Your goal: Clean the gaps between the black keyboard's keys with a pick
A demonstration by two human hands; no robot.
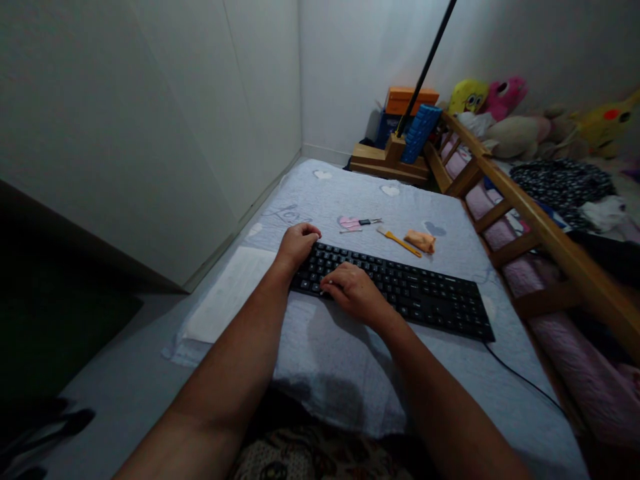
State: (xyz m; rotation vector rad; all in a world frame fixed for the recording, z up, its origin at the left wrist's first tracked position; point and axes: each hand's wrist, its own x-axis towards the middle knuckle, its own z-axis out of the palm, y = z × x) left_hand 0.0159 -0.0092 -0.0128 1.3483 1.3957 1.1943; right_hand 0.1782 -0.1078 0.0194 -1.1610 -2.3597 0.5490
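A black keyboard (430,297) lies slanted on a light blue cloth with hearts. My left hand (299,243) rests at its upper left corner, fingers curled together over the edge; anything under them is hidden. Over the lower left keys is my right hand (350,287), closed in a pinch on a small white-tipped stick that looks like a cotton swab (325,287). Beyond the keyboard lie a screwdriver-like tool with a dark handle (367,221), another thin swab (351,231), a yellow-handled brush (403,243) and a crumpled orange cloth (421,241).
White paper (230,293) lies left of the keyboard. The keyboard's cable (525,378) runs off to the lower right. A wooden bed rail (550,237) borders the right side, a pale cabinet (200,133) the left. A wooden stand (387,160) is behind.
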